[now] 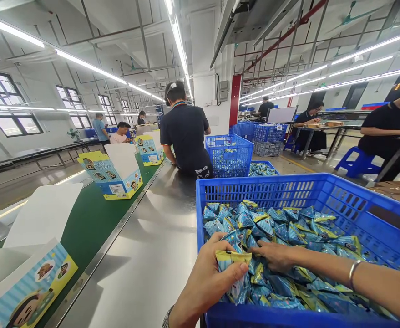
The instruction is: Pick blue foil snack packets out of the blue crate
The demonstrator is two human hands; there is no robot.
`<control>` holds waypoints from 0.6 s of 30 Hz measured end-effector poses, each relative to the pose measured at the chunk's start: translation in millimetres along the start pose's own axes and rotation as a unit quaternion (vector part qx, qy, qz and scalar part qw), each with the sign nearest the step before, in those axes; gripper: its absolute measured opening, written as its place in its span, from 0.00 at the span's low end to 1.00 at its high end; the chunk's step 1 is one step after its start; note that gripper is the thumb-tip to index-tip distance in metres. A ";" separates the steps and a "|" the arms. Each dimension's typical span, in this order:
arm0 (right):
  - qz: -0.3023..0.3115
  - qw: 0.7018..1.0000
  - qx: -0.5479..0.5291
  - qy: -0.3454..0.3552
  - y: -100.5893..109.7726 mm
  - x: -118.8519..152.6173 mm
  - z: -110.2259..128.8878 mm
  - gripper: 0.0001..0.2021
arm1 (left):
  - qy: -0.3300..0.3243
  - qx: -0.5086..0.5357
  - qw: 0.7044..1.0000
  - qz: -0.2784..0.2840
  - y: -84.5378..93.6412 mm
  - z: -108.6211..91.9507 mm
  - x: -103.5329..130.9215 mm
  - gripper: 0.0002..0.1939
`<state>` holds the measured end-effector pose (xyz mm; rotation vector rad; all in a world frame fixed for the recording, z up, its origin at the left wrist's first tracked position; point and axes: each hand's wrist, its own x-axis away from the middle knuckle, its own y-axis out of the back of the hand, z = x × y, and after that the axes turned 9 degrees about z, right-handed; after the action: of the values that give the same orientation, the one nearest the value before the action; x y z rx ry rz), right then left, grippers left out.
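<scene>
My left hand is closed around blue-and-yellow snack packets, over the near left side of a blue plastic crate. One packet's yellow sealed edge shows above my thumb, and another lies behind it under my fingers. Inside the crate my right hand, with a silver bangle on its wrist, reaches in from the right. Its fingers are stretched out among the loose pyramid-shaped packets, the fingertips partly hidden between them. No packet is visibly lifted by it.
A metal worktop runs left of the crate, beside a green conveyor belt. Open printed cartons stand on the belt, one near and one farther. A co-worker stands ahead beside another blue crate. People sit at right.
</scene>
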<state>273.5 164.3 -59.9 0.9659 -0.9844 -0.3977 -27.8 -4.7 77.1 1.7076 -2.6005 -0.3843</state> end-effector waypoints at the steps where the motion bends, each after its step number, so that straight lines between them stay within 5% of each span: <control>1: -0.007 1.000 -0.010 0.005 3.6 0.8 1.4 0.31 | 0.000 0.000 1.000 0.002 -0.1 0.8 -0.3 0.14; 4: -0.049 0.997 -0.056 0.032 29.3 6.8 5.4 0.14 | 0.001 -0.001 1.000 0.003 -0.4 3.2 -0.7 0.14; 6: -0.092 0.989 -0.101 0.057 55.3 15.0 6.6 0.11 | 0.002 -0.001 1.000 0.004 -0.7 4.8 -0.6 0.14; 12: -0.181 0.945 -0.240 0.126 112.3 57.4 10.7 0.31 | 0.010 0.005 1.000 -0.002 -2.0 5.8 -0.8 0.16; 18: -0.269 0.920 -0.250 0.136 128.3 110.1 32.2 0.28 | -0.015 -0.028 0.999 0.010 2.6 4.1 4.0 0.13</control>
<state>288.4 143.5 110.4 0.7779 -0.3159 -0.9023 -32.3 -6.5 73.1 1.6693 -2.5991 -0.4820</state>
